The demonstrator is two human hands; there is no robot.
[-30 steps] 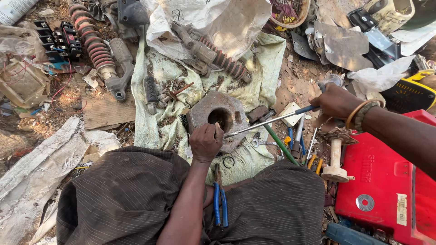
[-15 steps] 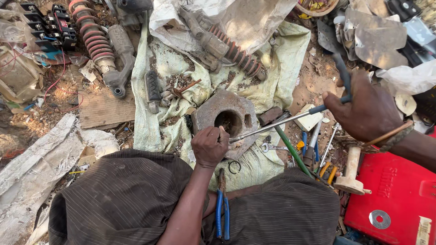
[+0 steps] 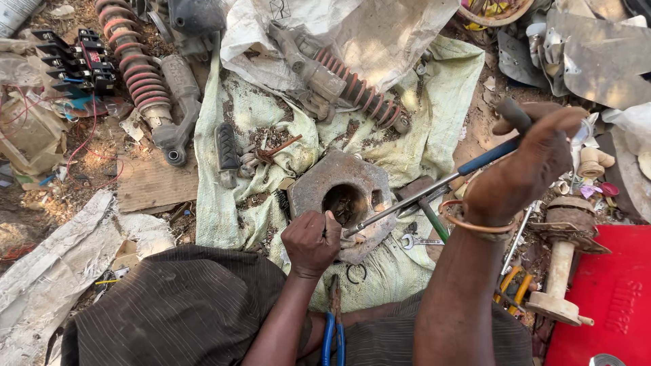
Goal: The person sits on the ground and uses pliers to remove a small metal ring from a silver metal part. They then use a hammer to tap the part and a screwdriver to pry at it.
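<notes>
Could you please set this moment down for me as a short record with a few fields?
setting: ground strewn with scrap parts, a pale green sack cloth spread as work mat
left hand: closed at the rim of the rusty metal block's round hole
right hand: grips the blue handle of a long screwdriver, whose tip reaches the hole
nearby: coil-spring shock absorbers, blue-handled pliers between the knees, red case at right

We see a white woven plastic sack spread at top centre, carrying a small square black-outlined mark. At the lower right lies a flat red plastic case with raised lettering, possibly a toolbox lid.
</notes>
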